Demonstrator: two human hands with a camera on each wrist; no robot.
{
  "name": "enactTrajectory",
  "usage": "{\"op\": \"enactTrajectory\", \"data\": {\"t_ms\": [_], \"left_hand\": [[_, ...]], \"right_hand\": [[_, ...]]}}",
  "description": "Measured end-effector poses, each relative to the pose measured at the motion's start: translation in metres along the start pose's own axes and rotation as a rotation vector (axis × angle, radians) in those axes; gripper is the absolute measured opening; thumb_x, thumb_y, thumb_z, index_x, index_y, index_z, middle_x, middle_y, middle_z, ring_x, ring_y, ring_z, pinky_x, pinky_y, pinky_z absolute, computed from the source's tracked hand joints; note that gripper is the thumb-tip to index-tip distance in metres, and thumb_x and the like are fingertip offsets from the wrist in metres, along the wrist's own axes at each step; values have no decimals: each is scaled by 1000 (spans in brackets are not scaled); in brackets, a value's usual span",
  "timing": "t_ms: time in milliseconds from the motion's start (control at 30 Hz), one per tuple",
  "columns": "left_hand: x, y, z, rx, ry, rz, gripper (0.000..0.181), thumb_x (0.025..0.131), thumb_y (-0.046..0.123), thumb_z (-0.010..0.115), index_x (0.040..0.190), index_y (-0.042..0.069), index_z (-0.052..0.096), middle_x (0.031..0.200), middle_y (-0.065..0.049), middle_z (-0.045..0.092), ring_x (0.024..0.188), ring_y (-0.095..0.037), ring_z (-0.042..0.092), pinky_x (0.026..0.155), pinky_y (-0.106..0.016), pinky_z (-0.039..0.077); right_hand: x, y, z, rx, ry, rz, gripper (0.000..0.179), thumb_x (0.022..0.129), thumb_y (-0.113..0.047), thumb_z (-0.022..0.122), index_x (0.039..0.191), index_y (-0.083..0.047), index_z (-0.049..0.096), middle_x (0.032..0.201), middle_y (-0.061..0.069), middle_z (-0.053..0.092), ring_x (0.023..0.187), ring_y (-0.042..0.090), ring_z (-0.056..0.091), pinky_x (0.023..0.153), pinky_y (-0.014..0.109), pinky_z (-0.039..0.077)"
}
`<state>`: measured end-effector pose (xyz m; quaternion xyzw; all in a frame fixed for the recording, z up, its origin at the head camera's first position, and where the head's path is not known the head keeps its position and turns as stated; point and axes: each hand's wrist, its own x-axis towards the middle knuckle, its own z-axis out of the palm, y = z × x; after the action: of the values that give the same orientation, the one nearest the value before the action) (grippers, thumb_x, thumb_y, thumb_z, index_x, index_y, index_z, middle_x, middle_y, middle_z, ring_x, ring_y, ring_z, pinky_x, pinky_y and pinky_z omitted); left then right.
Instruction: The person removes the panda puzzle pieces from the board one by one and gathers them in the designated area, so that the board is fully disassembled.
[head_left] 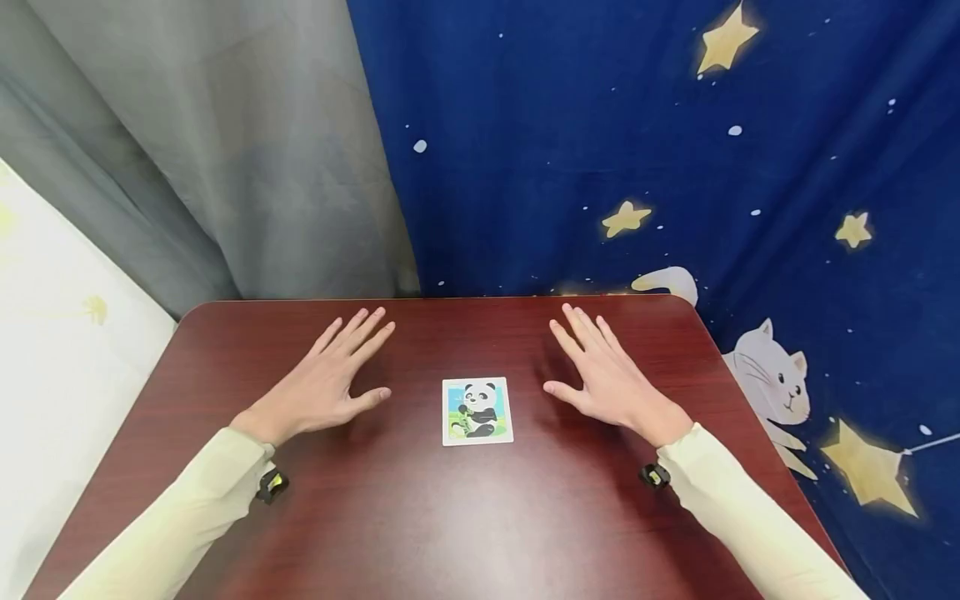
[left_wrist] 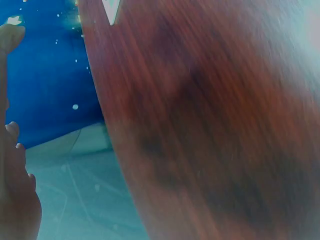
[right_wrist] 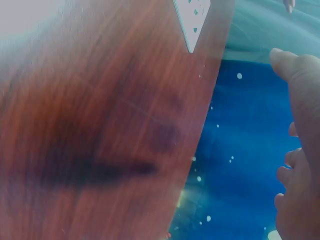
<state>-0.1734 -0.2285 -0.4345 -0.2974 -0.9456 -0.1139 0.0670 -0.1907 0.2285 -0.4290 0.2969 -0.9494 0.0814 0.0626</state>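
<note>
A square panda picture [head_left: 478, 412] with a white border lies flat on the dark red-brown table, between the two hands. To its left, my left hand [head_left: 327, 377] hovers palm down over the table, fingers straight and thumb pointing toward the picture. My right hand [head_left: 609, 375] mirrors it on the other side, fingers extended and nothing held. Only a white corner of the picture [left_wrist: 112, 11] enters the left wrist view. More of its edge, with small dark marks on the face, shows in the right wrist view as the panda picture [right_wrist: 193, 22].
The table [head_left: 480, 517] has rounded far corners. Behind it hang a grey curtain [head_left: 247, 150] and a blue curtain [head_left: 540, 125] with stars and a cat. A white surface [head_left: 67, 350] stands at the left. Both wrists carry small black devices.
</note>
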Motion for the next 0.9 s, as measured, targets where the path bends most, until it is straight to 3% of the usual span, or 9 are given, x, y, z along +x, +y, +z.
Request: {"op": "enactTrajectory", "data": {"t_ms": [333, 667, 900], "left_hand": [[5, 19, 29, -115, -69, -57, 102, 95, 59, 72, 173, 20, 19, 183, -2, 9, 170, -34, 10, 135, -62, 13], [0, 36, 58, -202, -104, -82, 112, 89, 60, 79, 171, 8, 23, 180, -11, 21, 167, -39, 19, 134, -64, 15], [7, 45, 68, -276, -151, -82, 116, 86, 60, 82, 170, 5, 24, 178, -12, 26, 166, -36, 25, 134, -65, 20]], "right_hand": [[-3, -10, 21, 66, 0, 13, 94, 97, -53, 72, 169, -9, 30, 180, 18, 16, 168, 39, 17, 135, 64, 17], [3, -31, 38, 187, -61, 13, 86, 101, -49, 69, 169, -12, 31, 180, 16, 16, 167, 38, 22, 136, 59, 20], [14, -51, 50, 275, -54, 23, 61, 105, -31, 67, 160, -9, 49, 166, 14, 47, 153, 34, 48, 126, 55, 42]]}}
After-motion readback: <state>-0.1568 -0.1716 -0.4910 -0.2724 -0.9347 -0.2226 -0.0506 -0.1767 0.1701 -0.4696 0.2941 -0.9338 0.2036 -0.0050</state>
